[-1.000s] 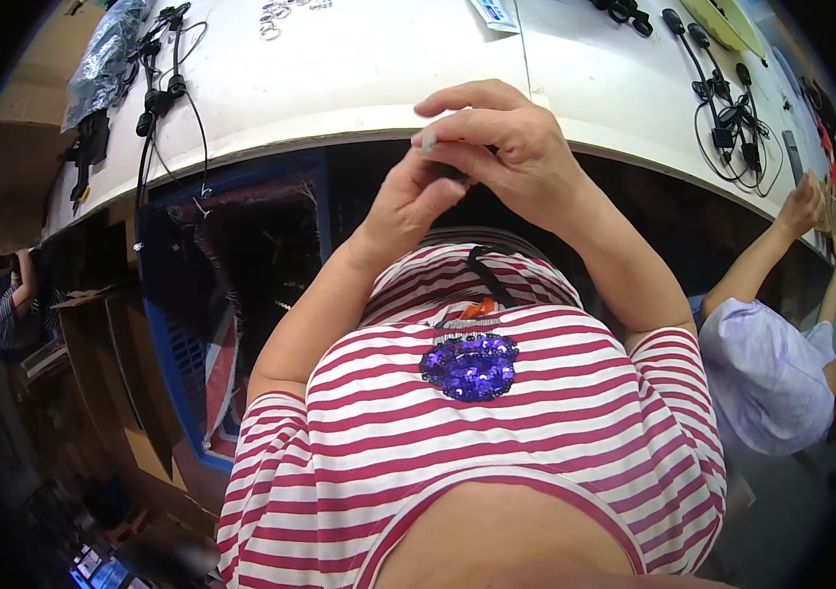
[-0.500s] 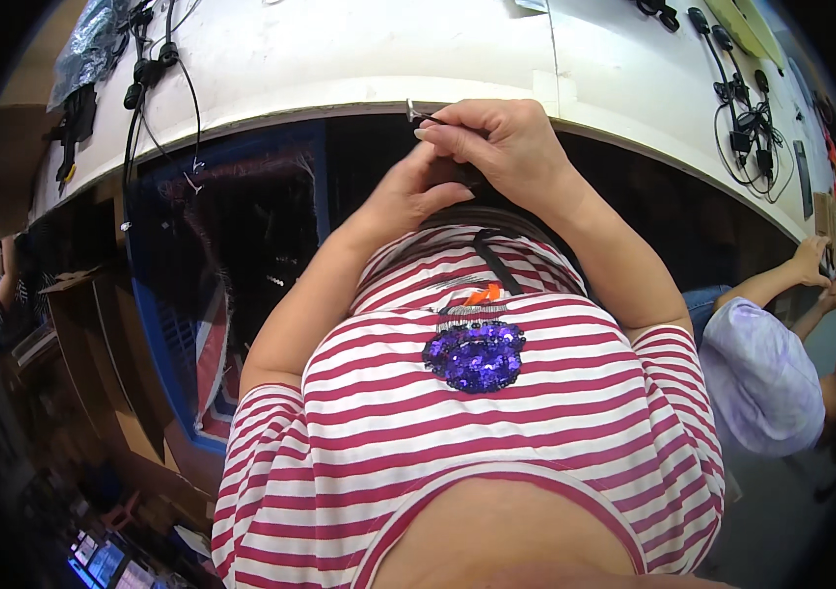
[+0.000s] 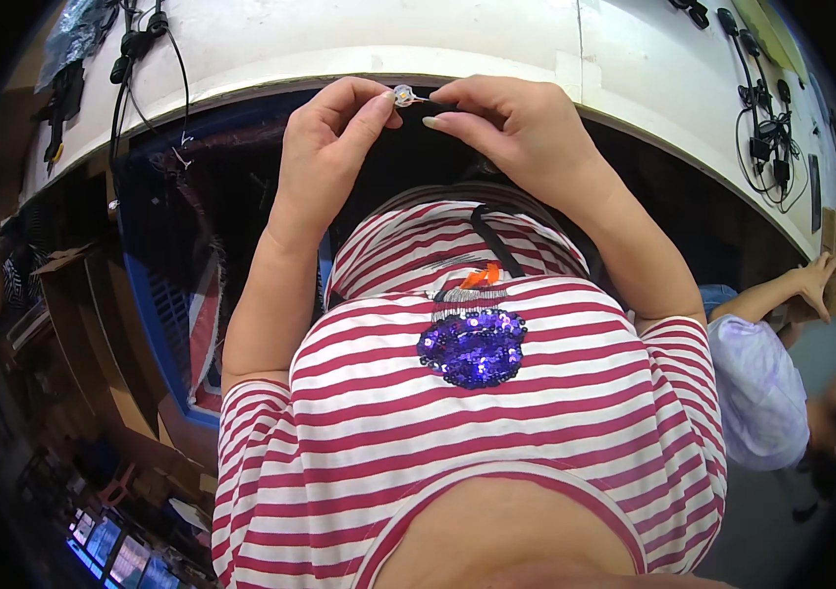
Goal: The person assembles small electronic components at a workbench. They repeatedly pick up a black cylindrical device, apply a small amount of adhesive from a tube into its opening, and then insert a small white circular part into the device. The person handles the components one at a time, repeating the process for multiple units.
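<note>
Just off the near edge of the white bench, I hold a small clear round piece (image 3: 404, 95) with a yellowish centre. My left hand (image 3: 336, 137) pinches its left side between thumb and forefinger. Thin pale leads run from its right side into a short dark cable (image 3: 427, 100). The fingers of my right hand (image 3: 516, 123) are closed on that cable, with the rest of it hidden behind the hand and against the dark background.
The white bench (image 3: 339, 39) curves across the far side. Black cables (image 3: 133, 44) hang over its left edge, and more cables (image 3: 766, 128) lie at the right. A blue crate (image 3: 158, 324) stands below left. Another person's hand (image 3: 815, 285) shows at the right.
My left hand has moved up and left from beneath the right, and now pinches the round piece. That piece has turned its face toward view. The other person's hand has spread open.
</note>
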`<state>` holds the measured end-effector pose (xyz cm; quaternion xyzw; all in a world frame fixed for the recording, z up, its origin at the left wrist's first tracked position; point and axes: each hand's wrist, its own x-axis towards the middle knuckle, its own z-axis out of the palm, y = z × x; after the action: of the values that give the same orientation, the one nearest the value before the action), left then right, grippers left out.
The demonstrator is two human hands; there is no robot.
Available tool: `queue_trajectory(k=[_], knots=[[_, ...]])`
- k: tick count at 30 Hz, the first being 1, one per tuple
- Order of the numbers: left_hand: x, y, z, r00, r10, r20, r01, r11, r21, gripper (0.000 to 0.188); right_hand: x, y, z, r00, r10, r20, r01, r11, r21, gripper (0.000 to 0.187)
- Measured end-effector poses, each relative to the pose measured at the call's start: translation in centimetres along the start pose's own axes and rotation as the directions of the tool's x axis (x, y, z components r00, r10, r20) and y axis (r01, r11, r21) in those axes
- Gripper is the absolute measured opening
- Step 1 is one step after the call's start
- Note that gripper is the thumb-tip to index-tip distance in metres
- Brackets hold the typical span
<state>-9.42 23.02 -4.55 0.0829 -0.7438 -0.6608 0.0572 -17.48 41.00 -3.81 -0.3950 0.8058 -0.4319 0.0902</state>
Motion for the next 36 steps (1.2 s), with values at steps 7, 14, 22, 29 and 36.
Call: queue_trajectory(k=[7, 14, 22, 29, 36], knots=[[0.5, 0.7, 0.3, 0.994, -0.078, 0.081, 0.080, 0.996, -0.031, 0.020, 0.1, 0.3, -0.7, 0.998, -0.008, 0.055, 0.007, 1.000, 0.010, 0.015], [0.9, 0.4, -0.1, 0.967, -0.162, 0.196, 0.166, 0.986, -0.003, 0.020, -0.1, 0.4, -1.0, 0.998, -0.010, 0.065, 0.010, 1.000, -0.001, 0.014], [0.7, 0.5, 0.5, 0.979, -0.129, 0.160, 0.150, 0.980, -0.132, 0.018, 0.2, 0.7, -2.1, 0.897, 0.238, 0.373, -0.382, 0.843, 0.379, 0.021], [0.8, 0.8, 0.9, 0.993, -0.092, 0.075, 0.086, 0.993, 0.083, 0.016, 0.6, 0.8, -2.0, 0.910, 0.215, 0.354, -0.351, 0.853, 0.386, 0.021], [0.9, 0.2, 1.4, 0.999, 0.018, 0.040, -0.028, 0.966, 0.256, 0.016, 1.4, 0.9, -2.5, 0.883, 0.222, 0.413, -0.352, 0.896, 0.271, 0.020]])
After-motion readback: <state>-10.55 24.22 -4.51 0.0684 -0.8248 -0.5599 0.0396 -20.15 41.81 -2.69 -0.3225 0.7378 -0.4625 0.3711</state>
